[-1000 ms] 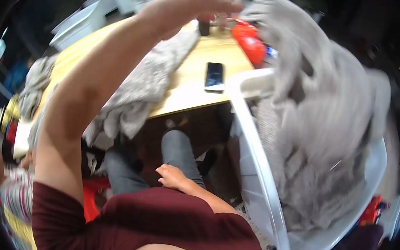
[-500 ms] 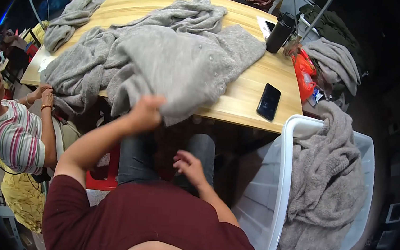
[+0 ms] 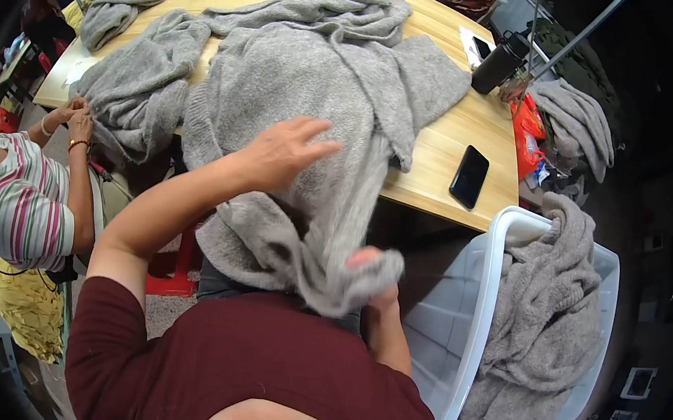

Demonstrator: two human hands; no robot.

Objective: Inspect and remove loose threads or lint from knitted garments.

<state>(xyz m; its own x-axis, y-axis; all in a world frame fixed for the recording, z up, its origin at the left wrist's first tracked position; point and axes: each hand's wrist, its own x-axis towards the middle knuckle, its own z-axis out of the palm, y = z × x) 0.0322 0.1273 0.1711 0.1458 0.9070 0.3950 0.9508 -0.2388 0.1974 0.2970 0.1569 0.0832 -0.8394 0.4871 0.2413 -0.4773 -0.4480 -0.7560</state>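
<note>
Table [image 3: 427, 163] carries the sweater's [image 3: 296, 74] weight; right hand [image 3: 382, 294], blurred, seems clenched on its end. Left hand's [image 3: 287, 155] fingers splayed, gripping nothing!

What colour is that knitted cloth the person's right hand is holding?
The knitted cloth is mottled grey; it shows best in the head view.

The pale wooden table [image 3: 437, 155] in front of me bears a rumpled grey knitted garment [image 3: 284, 77], its near part hanging over the edge. Behind it lies a bunched grey knit [image 3: 322, 9]; to the left, a draped knit [image 3: 136, 72] and a crumpled one [image 3: 122, 3]. On the right I see a black phone [image 3: 469, 178], a dark bottle [image 3: 501, 63] and white paper [image 3: 468, 39].
</note>
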